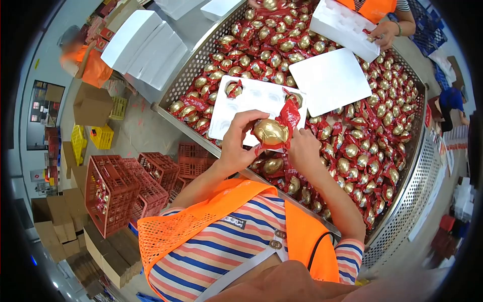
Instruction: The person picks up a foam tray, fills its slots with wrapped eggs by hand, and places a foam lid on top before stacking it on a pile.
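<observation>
My left hand [237,141] is closed around a gold wrapped egg [270,133] with red twisted wrapper ends, thumb below and fingers on top. Against the egg's right side, my right hand [305,150] has its fingers curled at the red wrapper; its fingertips are partly hidden. Just beyond my hands lies a white foam tray [226,113] with round hollows. One wrapped egg [234,89] sits in its far left hollow and another [294,99] near its right end. A white foam lid [330,81] rests to the right, on the heap of wrapped eggs [375,108].
The heap fills a perforated metal bin [173,117]. Across it, a co-worker's hand [386,34] is at another white foam tray [344,27]. White foam boxes [146,48] are stacked at the upper left. Red crates [113,189] and cardboard boxes [113,254] stand on the left floor.
</observation>
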Demonstrator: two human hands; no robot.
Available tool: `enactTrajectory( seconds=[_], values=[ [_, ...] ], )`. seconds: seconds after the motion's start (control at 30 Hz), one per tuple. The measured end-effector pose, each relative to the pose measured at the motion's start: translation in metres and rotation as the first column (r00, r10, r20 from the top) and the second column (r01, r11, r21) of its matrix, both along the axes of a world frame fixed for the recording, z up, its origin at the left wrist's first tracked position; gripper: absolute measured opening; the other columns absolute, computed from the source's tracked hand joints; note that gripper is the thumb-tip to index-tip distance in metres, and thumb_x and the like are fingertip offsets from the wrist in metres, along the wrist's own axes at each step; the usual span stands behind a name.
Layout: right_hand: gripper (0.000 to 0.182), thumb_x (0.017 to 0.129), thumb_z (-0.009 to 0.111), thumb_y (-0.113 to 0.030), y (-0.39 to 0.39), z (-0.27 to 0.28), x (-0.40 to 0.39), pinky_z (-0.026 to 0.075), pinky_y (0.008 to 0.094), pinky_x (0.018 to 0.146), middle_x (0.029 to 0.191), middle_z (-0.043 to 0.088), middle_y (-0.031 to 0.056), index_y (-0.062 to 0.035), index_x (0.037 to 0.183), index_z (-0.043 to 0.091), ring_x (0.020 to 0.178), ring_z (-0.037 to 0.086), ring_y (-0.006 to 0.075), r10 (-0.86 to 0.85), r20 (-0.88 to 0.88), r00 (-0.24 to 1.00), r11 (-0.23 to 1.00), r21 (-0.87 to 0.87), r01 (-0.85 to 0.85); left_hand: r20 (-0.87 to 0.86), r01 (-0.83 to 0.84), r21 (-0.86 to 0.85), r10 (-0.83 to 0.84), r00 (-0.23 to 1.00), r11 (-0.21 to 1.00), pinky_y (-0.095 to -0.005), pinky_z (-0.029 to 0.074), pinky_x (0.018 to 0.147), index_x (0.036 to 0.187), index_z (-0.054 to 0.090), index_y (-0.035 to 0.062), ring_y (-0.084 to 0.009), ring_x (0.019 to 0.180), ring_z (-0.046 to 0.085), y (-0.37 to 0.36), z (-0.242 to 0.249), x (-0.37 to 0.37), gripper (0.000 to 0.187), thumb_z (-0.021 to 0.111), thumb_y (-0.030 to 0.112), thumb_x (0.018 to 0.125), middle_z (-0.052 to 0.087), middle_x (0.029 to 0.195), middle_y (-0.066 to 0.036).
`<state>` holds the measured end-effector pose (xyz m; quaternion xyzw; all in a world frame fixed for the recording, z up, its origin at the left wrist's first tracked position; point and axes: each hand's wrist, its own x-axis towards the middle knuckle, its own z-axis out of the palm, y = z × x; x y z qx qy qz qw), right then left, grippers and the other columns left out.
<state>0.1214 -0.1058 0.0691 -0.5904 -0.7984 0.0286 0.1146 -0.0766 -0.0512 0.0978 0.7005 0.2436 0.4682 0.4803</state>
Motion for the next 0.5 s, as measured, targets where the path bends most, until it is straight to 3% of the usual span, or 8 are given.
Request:
enactTrajectory(
  seconds=[0.13,0.2,0.3,0.47,0.5],
  values=[
    [0.015,0.074,0.066,-0.007,-0.001,-0.002,0.0,0.05,0.0388,0.066,0.087,0.058,0.0134,-0.0006,0.086,0.062,0.08,0.062,0.0279,0.019,-0.031,0.999,1.0,-0.006,-0.019,-0.102,-0.051,0.213,0.074,0.992,0.976,-0.0328,0.049,0.093,0.132,0.047,0.0047,-0.0244,0.115,0.057,-0.001,0.002,0.001,0.069,0.074,-0.008,0.07,0.053,0.129,-0.014],
    [0.015,0.074,0.066,-0.007,-0.003,0.008,0.003,0.05,0.0388,0.066,0.087,0.058,0.0131,-0.0009,0.087,0.061,0.079,0.062,0.0278,0.002,-0.082,0.997,1.0,-0.024,-0.004,-0.054,-0.068,0.366,0.094,0.994,0.928,-0.0351,0.051,0.091,0.13,0.045,0.0029,-0.0324,0.12,0.056,0.001,-0.001,0.004,0.071,0.071,-0.014,0.066,0.053,0.128,-0.018],
    [0.016,0.074,0.066,-0.007,-0.002,0.002,0.001,0.051,0.0379,0.068,0.088,0.06,0.0135,-0.0015,0.088,0.06,0.081,0.063,0.0281,0.035,-0.008,0.999,0.999,-0.014,-0.035,0.006,-0.098,0.472,0.108,0.994,0.876,-0.0392,0.053,0.091,0.126,0.044,0.0006,-0.0407,0.122,0.055,0.002,0.002,0.004,0.07,0.072,-0.016,0.065,0.052,0.126,-0.021],
    [0.015,0.075,0.065,-0.005,0.006,0.001,-0.007,0.052,0.0381,0.068,0.088,0.061,0.0155,-0.001,0.088,0.059,0.082,0.064,0.0289,0.04,0.045,0.998,0.996,-0.078,-0.036,0.112,-0.186,0.632,0.149,0.982,0.752,-0.0448,0.055,0.094,0.123,0.043,0.0011,-0.0442,0.117,0.057,0.004,0.006,0.006,0.062,0.078,-0.006,0.073,0.048,0.123,-0.018],
    [0.016,0.075,0.065,-0.004,0.008,-0.001,-0.005,0.052,0.039,0.069,0.088,0.061,0.0168,0.0,0.089,0.059,0.081,0.064,0.0299,0.032,-0.019,0.999,0.996,-0.085,-0.034,0.131,-0.198,0.648,0.148,0.98,0.735,-0.0449,0.055,0.094,0.123,0.043,0.0012,-0.0446,0.117,0.057,0.004,0.008,0.008,0.062,0.079,-0.004,0.073,0.047,0.123,-0.018]
  ],
)
